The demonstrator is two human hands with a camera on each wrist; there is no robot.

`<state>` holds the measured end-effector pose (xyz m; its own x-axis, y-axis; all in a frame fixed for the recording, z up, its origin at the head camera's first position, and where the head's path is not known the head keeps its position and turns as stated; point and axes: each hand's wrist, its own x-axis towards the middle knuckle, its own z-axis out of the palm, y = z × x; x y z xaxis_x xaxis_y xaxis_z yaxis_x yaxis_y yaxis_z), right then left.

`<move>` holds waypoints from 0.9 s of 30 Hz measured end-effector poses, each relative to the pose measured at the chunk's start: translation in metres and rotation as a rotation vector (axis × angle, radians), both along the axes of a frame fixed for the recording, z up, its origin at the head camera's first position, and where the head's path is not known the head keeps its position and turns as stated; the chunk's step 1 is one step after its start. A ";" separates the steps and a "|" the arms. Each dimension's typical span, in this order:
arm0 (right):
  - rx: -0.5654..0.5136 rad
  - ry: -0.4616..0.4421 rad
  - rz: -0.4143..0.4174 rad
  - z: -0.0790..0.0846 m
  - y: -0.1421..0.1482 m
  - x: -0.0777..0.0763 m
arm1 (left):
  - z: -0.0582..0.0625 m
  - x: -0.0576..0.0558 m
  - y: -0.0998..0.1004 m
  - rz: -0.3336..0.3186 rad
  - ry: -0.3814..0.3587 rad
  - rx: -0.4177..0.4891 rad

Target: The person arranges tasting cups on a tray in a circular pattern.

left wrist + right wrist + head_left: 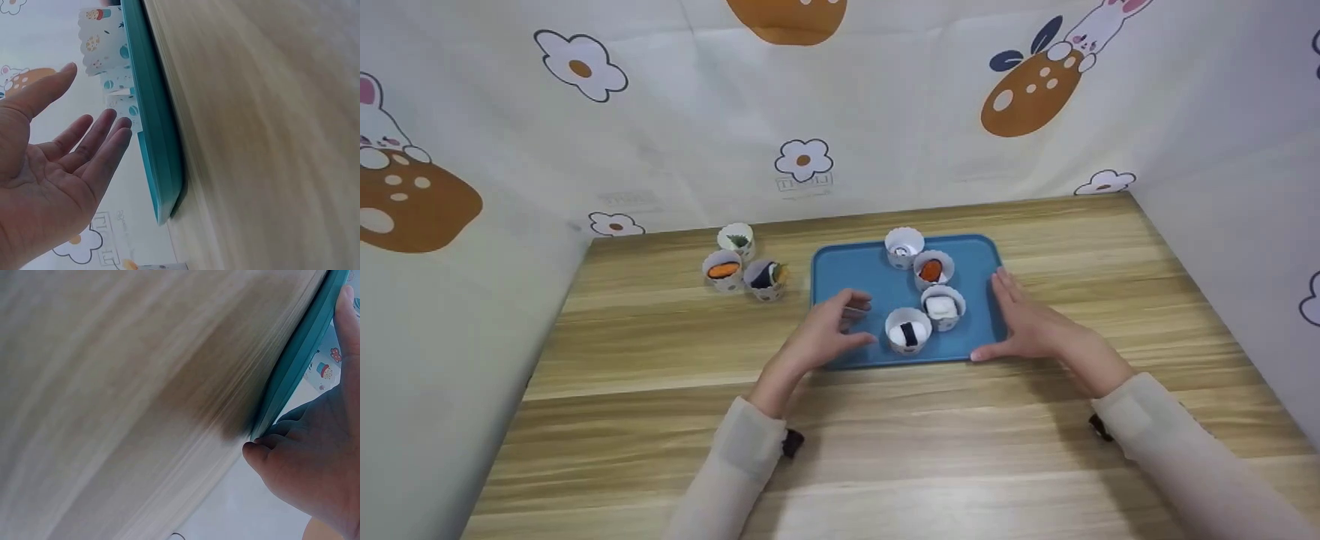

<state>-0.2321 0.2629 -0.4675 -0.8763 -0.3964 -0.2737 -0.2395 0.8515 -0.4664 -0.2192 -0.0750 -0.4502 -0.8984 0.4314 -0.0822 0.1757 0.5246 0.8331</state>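
Observation:
A blue tray (859, 270) lies on the wooden table. My right hand (1030, 324) touches its near right corner, the thumb at the front edge and the fingers fairly straight along the right side. Over the tray's left part hovers my left hand (826, 330), holding nothing, its fingers spread and slightly bent. Just right of it stands a paper cup with a white piece banded in black (908, 334). Behind that are a cup with a white block (942, 309), one with a red-orange piece (932, 271) and one with a whitish item (903, 249).
Left of the tray, three more paper cups stand close together: one with something green (736, 241), one with an orange piece (724, 271) and one with a dark, multicoloured piece (766, 280). A printed cloth (877, 112) hangs behind the table (660, 337).

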 end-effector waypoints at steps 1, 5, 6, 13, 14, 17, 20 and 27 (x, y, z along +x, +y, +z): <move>0.000 0.001 0.000 0.000 0.000 0.000 | 0.000 0.000 -0.002 0.003 0.001 0.010; 0.002 0.003 0.001 0.000 0.000 0.000 | 0.000 -0.001 -0.008 0.012 0.008 0.038; 0.004 0.004 0.002 0.000 0.001 0.000 | 0.000 -0.001 -0.010 0.017 0.006 0.040; 0.001 0.013 0.006 -0.001 0.001 -0.001 | 0.000 -0.001 -0.020 0.064 -0.016 0.035; 0.002 0.014 0.006 -0.001 0.001 -0.001 | -0.001 -0.001 -0.021 0.068 -0.013 0.039; 0.003 0.015 0.008 -0.001 0.001 -0.001 | -0.001 -0.001 -0.025 0.078 -0.007 0.051; 0.001 0.025 0.014 -0.001 0.001 0.000 | -0.002 0.000 -0.028 0.089 -0.012 0.067; 0.005 0.037 0.020 -0.002 0.001 0.000 | -0.003 0.000 -0.034 0.126 -0.010 0.078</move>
